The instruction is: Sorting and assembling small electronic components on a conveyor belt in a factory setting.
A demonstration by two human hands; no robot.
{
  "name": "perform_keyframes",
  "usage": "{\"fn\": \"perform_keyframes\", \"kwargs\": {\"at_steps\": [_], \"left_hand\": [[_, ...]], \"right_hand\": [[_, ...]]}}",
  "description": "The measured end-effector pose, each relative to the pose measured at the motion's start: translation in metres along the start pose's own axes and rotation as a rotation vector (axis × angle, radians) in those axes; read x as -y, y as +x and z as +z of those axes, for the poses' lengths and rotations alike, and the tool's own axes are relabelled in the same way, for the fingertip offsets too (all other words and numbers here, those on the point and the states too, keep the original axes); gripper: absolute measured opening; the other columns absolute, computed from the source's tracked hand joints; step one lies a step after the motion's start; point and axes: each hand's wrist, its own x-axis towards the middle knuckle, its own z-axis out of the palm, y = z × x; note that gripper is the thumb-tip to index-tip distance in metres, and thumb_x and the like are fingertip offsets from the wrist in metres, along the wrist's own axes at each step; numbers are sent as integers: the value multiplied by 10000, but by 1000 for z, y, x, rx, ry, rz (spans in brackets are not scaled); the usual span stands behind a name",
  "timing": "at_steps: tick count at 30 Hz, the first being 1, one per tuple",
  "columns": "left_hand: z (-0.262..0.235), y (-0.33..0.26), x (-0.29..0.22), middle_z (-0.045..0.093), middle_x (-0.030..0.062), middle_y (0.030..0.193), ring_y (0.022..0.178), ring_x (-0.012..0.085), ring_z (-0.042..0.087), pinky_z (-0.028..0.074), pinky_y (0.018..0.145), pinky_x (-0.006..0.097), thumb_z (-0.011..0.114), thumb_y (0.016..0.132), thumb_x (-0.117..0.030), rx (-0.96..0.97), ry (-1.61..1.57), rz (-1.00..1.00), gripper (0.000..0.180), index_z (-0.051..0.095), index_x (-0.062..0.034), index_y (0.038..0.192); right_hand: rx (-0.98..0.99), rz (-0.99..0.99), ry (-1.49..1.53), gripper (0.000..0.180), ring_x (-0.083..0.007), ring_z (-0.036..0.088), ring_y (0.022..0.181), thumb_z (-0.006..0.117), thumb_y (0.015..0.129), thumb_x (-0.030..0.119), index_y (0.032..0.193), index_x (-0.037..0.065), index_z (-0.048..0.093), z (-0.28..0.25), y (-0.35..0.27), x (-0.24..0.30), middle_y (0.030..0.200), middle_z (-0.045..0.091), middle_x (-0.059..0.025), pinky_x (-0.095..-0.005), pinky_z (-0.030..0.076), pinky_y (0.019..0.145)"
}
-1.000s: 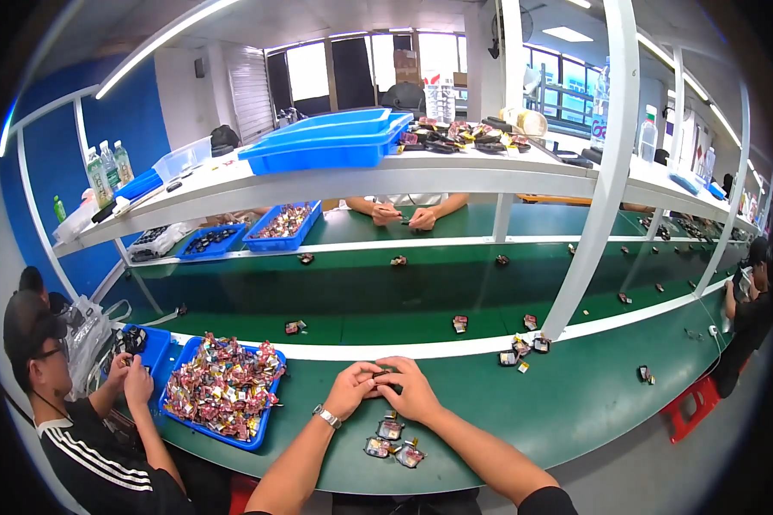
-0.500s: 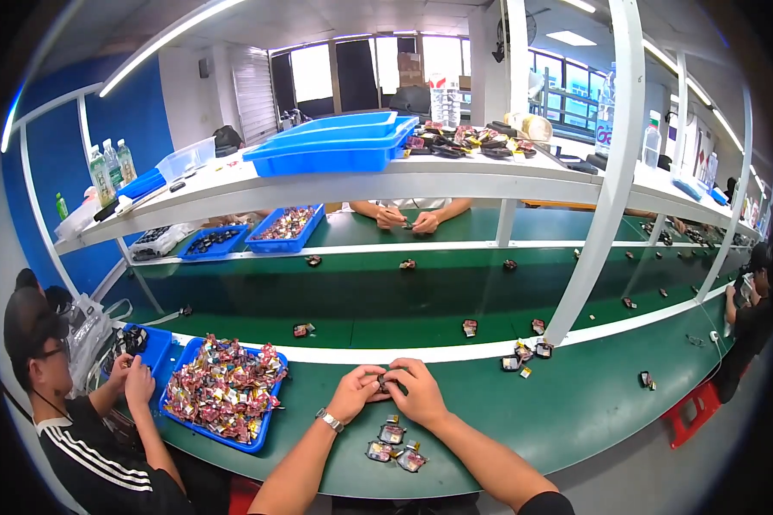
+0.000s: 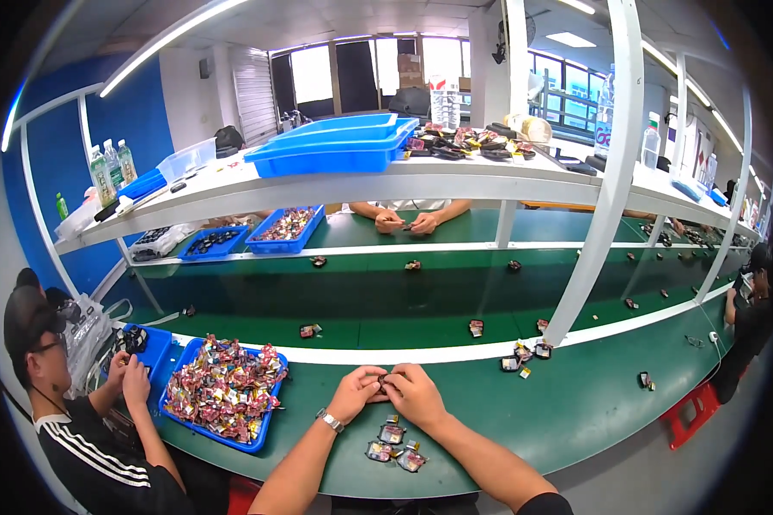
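Dark, tiny part [image 3: 383, 378] pinched between fingertips of my left hand [image 3: 357, 391] and right hand [image 3: 416, 393] above the green bench [image 3: 575, 412], both closed on it; likely light, stiff, easily dropped, best held by its edges.

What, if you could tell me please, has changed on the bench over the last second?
Nothing was visibly picked up or let go. Both hands, left hand and right hand, stay pressed together over a small dark part. The packets below them and the blue tray lie as before.
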Motion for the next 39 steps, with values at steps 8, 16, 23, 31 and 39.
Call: {"fn": "perform_keyframes", "kwargs": {"at_steps": [8, 16, 23, 31, 39], "left_hand": [[1, 1, 2, 639, 138, 1112, 1017, 209, 647, 566, 894, 352, 463, 965, 8, -7, 6, 7, 261, 499, -4, 1224], [1, 2, 1, 639, 134, 1115, 1022, 212, 644, 562, 900, 357, 474, 960, 5, -32, -27, 39, 260, 499, -6, 1219], [1, 5, 2, 544, 181, 1303, 1086, 263, 626, 554, 914, 404, 494, 962, -21, -109, -134, 67, 378, 412, -14, 1331], [-2, 12, 6, 663, 154, 1062, 874, 197, 671, 570, 702, 294, 521, 915, -6, -366, 197, 316, 212, 545, 45, 1119], [-18, 12, 9, 672, 67, 811, 679, 105, 630, 512, 625, 245, 588, 866, -14, -696, 403, 538, 89, 610, 2, 951]], "right_hand": [[-35, -1, -52, 123, -243, 624, 835, 732, 757, 74, 863, 56, 672, 4, -2, 0, 923, 613, -79, -348, 532, 693], [19, 2, -131, 226, -267, 614, 920, 727, 756, 104, 962, 48, 652, 4, -3, 5, 1002, 619, -92, -353, 538, 749], [57, -27, -94, 330, -315, 593, 1018, 733, 726, 95, 1037, 49, 634, 14, 13, -19, 1137, 610, -125, -385, 513, 861], [9, 294, -240, 350, -329, 598, 948, 711, 734, 128, 1057, 30, 620, 36, 64, -126, 1046, 624, -137, -419, 492, 842], [355, 139, -146, 618, -347, 487, 1201, 772, 709, 284, 1245, 55, 566, 96, 108, -72, 1286, 540, -160, -452, 412, 1014]]}}
